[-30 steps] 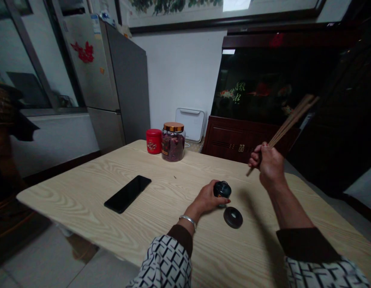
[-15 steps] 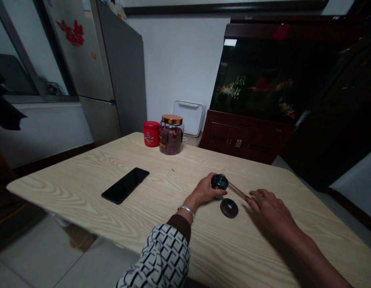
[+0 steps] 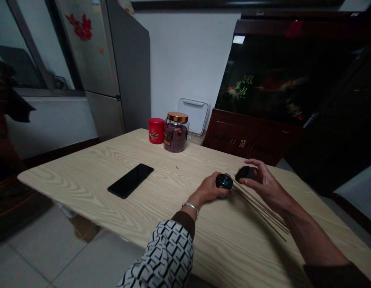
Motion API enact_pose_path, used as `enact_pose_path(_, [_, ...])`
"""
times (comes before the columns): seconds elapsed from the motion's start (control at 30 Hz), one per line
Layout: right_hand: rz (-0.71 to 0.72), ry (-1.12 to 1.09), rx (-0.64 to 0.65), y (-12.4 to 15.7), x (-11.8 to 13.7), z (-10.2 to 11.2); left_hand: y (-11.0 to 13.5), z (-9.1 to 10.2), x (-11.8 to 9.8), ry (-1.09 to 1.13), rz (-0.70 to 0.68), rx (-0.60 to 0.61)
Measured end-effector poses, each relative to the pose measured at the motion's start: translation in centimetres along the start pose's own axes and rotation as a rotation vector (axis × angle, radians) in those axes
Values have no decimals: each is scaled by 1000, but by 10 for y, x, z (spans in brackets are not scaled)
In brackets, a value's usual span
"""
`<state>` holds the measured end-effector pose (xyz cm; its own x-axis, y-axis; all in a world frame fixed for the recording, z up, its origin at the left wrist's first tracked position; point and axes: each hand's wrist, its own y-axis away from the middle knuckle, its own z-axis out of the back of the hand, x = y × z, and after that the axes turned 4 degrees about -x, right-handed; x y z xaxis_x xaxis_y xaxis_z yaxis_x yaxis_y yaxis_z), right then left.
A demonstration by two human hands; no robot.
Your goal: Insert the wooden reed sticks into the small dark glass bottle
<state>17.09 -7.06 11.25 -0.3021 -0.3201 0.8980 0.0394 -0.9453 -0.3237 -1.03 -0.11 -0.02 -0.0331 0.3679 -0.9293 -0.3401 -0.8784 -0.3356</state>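
My left hand (image 3: 208, 188) is closed around a small dark glass bottle (image 3: 224, 182) with a round top, resting on or just above the table. Pinched between the thumb and fingers of my right hand (image 3: 261, 179) is a dark round lid (image 3: 244, 173), just right of the bottle. Several thin brown reed sticks (image 3: 260, 206) stretch from beside the bottle toward the lower right, passing below my right hand. Whether their near ends sit inside the bottle I cannot tell.
On the light wooden table (image 3: 92, 176) lies a black phone (image 3: 131, 181), left of my hands. At the back edge stand a red canister (image 3: 156, 131) and a jar with a copper lid (image 3: 175, 134). A dark aquarium cabinet (image 3: 248, 134) and a fridge (image 3: 133, 68) stand behind.
My right hand has released the reed sticks and picked the dark round lid up off the table, lifting it beside the bottle. The sticks now reach further right. My left hand keeps the bottle.
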Motion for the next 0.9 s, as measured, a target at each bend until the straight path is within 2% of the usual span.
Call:
enact_pose_path(0.07, [39, -123, -98, -15, -3, -15, 1, 0, -1, -3, -1, -5])
enact_pose_path(0.17, [53, -177, -191, -29, -24, -35, 1, 0, 0, -10, 2, 2])
enact_pose_path(0.23, [36, -144, -186, -30, -39, -39, 0, -1, 3, -1, 7, 7])
enact_pose_path(0.33, [49, 48, -121, -28, -48, -29, -2, -1, 7, 13, 1, 6])
enact_pose_path(0.43, [94, 308, -9, -32, -34, -13, -2, 0, 7, 8, -15, 9])
enact_pose_path(0.5, [107, 438, 134, -41, -18, -7, -1, 1, 5, -7, -14, 9])
enact_pose_path(0.6, [122, 679, 295, -52, 5, -10, -1, 2, 4, -35, -3, 11])
enact_pose_path(0.7, [116, 1056, 219, -55, 19, -23, -3, 0, 6, -28, 14, 13])
enact_pose_path(0.77, [76, 1207, 148, -56, 22, -31, -4, -1, 7, -8, 41, 17])
enact_pose_path(0.83, [30, 1148, 137, -58, 21, -31, -4, -1, 7, 1, 44, 19])
enact_pose_path(0.9, [19, 921, 146, -59, 17, -25, -3, 0, 5, -9, 18, 18])
